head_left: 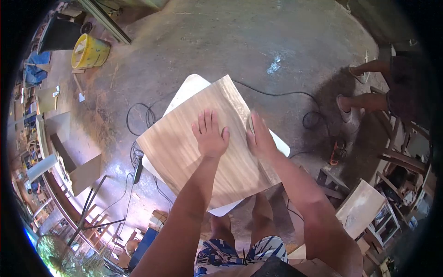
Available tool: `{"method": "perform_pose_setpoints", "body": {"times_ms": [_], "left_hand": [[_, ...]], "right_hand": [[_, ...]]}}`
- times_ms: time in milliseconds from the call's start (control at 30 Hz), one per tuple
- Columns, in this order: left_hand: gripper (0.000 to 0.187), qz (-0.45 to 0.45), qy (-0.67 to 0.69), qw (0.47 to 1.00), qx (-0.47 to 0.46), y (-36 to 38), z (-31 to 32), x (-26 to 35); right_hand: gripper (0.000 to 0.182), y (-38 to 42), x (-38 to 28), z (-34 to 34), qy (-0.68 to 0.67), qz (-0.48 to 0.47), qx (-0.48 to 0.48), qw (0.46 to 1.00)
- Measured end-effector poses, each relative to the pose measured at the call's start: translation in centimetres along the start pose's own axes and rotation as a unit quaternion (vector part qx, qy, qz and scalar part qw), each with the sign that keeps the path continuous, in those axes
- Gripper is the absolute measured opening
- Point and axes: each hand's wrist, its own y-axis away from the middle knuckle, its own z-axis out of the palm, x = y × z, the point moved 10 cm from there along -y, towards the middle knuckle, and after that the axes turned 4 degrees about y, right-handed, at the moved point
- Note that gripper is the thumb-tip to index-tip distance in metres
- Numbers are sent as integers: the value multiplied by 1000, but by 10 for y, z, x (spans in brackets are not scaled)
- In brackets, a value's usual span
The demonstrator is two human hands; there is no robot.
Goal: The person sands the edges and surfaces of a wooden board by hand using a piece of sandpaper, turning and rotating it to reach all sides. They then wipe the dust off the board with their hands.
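Observation:
A square wooden panel (pixel 184 157) with streaked brown grain lies on a white table with rounded corners (pixel 194 84), turned at an angle to it. My left hand (pixel 212 137) rests flat on the panel's top face, fingers spread. At the panel's right edge, my right hand (pixel 262 138) is pressed with its fingers together and pointing away from me. Something thin and pale shows beside those fingers; its kind is hidden by the hand. A paler strip runs along that right edge of the panel.
Black cables (pixel 286 93) loop over the concrete floor around the table. A yellow bucket (pixel 92 51) stands at the far left. Another person's legs (pixel 367 102) are at the right. Boards and wooden pieces (pixel 362 207) crowd both sides, with an orange tool (pixel 333 154) on the floor.

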Motion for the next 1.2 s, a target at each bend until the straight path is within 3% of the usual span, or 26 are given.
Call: {"method": "perform_pose_setpoints", "body": {"times_ms": [100,233,333,500,600,767,833,1033,1133,1200], "left_hand": [[76,-11,-11,1000,-14,-1,1,0],[75,-9,-13,1000,-13,1,4,-1],[76,6,-18,999,26,-1,0,2],[74,0,-15,999,35,1,0,1],[74,-3,-29,999,40,1,2,0],[69,6,-15,998,59,0,-5,4],[69,10,-21,998,58,2,-3,4],[69,10,-21,997,75,2,-2,3],[69,0,-27,997,67,2,-3,2],[68,12,-18,997,71,2,-5,6]], "right_hand": [[64,24,7,6,18,14,-11,1000],[62,-57,-15,-7,16,-48,37,998],[62,-45,-8,-3,10,-24,49,998],[69,121,27,9,31,11,-59,998],[67,169,44,12,54,4,-107,993],[61,55,7,1,40,-42,26,998],[61,45,5,0,33,-37,35,998],[65,187,44,6,65,-18,-60,996],[66,189,40,2,56,-34,-48,997],[63,135,24,2,70,-47,1,996]]}}
